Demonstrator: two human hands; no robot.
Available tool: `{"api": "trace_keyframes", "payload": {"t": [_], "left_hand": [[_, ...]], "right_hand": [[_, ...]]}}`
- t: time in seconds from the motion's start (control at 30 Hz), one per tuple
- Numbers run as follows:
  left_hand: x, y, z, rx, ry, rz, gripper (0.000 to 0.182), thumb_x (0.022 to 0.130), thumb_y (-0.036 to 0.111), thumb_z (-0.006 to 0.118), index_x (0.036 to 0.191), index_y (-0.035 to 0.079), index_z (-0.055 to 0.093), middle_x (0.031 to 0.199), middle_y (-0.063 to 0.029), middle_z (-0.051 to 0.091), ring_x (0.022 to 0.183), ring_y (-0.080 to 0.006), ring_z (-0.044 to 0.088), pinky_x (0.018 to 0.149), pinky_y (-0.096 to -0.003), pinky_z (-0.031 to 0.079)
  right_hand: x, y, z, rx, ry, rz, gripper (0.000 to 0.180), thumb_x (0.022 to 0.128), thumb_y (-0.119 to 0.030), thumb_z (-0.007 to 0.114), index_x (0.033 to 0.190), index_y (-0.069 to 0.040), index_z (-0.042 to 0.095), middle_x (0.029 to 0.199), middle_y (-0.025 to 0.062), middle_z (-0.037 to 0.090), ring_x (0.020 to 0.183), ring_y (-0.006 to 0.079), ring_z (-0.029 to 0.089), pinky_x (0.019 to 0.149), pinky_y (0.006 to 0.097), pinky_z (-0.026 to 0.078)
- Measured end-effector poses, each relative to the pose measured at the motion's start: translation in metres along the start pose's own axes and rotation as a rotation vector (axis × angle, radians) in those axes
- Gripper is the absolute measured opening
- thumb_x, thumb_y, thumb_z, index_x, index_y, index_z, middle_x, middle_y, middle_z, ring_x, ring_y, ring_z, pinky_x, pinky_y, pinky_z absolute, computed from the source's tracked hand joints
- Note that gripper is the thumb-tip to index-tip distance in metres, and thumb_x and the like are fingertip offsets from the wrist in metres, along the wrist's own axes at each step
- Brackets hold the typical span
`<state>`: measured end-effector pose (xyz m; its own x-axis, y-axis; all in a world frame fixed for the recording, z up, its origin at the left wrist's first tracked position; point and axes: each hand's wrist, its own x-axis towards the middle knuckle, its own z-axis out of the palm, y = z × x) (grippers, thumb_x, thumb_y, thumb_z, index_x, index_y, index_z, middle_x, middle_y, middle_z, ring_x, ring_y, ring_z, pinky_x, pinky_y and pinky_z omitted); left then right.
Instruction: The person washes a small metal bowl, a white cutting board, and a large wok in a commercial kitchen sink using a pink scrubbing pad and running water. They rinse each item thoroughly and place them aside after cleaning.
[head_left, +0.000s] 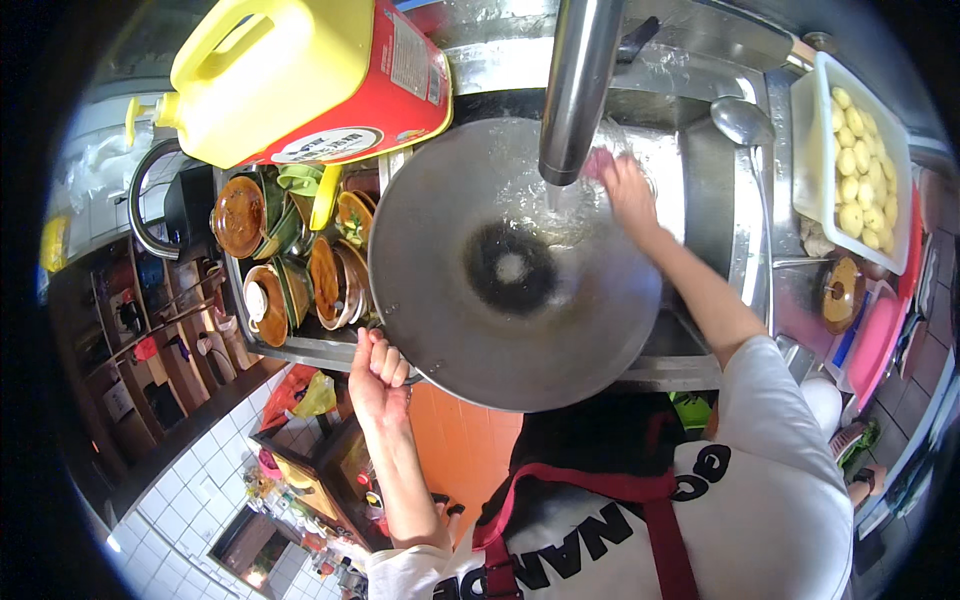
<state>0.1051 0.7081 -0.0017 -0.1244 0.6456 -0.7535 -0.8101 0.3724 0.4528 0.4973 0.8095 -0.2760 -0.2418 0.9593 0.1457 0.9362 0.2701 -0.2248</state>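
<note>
A large dark metal wok (450, 300) lies over the sink, tilted, with a thin stream of water falling into it from the thick metal faucet (581, 97). My left hand (381, 371) is closed around the wok's handle at its lower left rim. At the wok's upper right edge, my right hand (630, 191) holds a pinkish-red cloth or scrubber (598, 163), partly hidden beside the faucet; hand and water there are blurred.
A yellow-and-red plastic jug (330, 82) stands at upper left, above stacked dirty bowls (281, 300). On the right are a long metal ladle (742, 121) and a white tub (810, 150) of peeled potatoes (862, 172). Another person's hand (866, 484) shows at far right.
</note>
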Motion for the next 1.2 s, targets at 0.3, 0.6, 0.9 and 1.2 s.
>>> {"api": "trace_keyframes", "payload": {"t": [0.3, 0.6, 0.9, 1.2], "left_hand": [[0.004, 0.001, 0.000, 0.263, 0.055, 0.022, 0.025, 0.104, 0.026, 0.044, 0.091, 0.006, 0.053, 0.057, 0.0075, 0.025, 0.044, -0.0056, 0.019, 0.041, -0.0231, 0.017], [0.018, -0.008, -0.015, 0.115, 0.003, 0.057, 0.024, 0.104, 0.025, 0.045, 0.089, 0.007, 0.051, 0.057, 0.0076, 0.024, 0.045, -0.0048, 0.018, 0.041, -0.0223, 0.018], [0.021, -0.003, -0.023, 0.239, 0.093, 0.109, 0.025, 0.103, 0.025, 0.047, 0.088, 0.006, 0.053, 0.057, 0.0076, 0.026, 0.045, -0.0051, 0.020, 0.041, -0.0230, 0.018], [0.026, -0.009, -0.024, 0.126, 0.020, 0.135, 0.025, 0.103, 0.025, 0.046, 0.089, 0.006, 0.051, 0.058, 0.0085, 0.024, 0.045, -0.0040, 0.018, 0.041, -0.0228, 0.016]], "right_hand": [[0.000, -0.045, 0.007, 0.324, -0.093, -0.307, 0.037, 0.087, -0.009, 0.053, 0.123, -0.011, 0.055, 0.128, 0.0122, 0.054, 0.120, 0.0319, 0.052, 0.102, 0.0412, 0.043], [-0.026, -0.017, -0.023, 0.396, -0.389, -0.015, 0.028, 0.087, -0.014, 0.053, 0.114, -0.009, 0.057, 0.127, 0.0141, 0.055, 0.119, 0.0329, 0.051, 0.102, 0.0416, 0.042], [-0.006, 0.021, -0.034, 0.124, -0.267, -0.266, 0.037, 0.086, -0.006, 0.053, 0.122, -0.013, 0.059, 0.127, 0.0115, 0.053, 0.118, 0.0315, 0.051, 0.096, 0.0405, 0.046], [-0.152, -0.184, -0.118, 0.919, -0.553, 0.049, 0.024, 0.087, -0.019, 0.061, 0.106, -0.007, 0.066, 0.097, 0.0177, 0.060, 0.097, 0.0353, 0.056, 0.085, 0.0440, 0.046]]}}
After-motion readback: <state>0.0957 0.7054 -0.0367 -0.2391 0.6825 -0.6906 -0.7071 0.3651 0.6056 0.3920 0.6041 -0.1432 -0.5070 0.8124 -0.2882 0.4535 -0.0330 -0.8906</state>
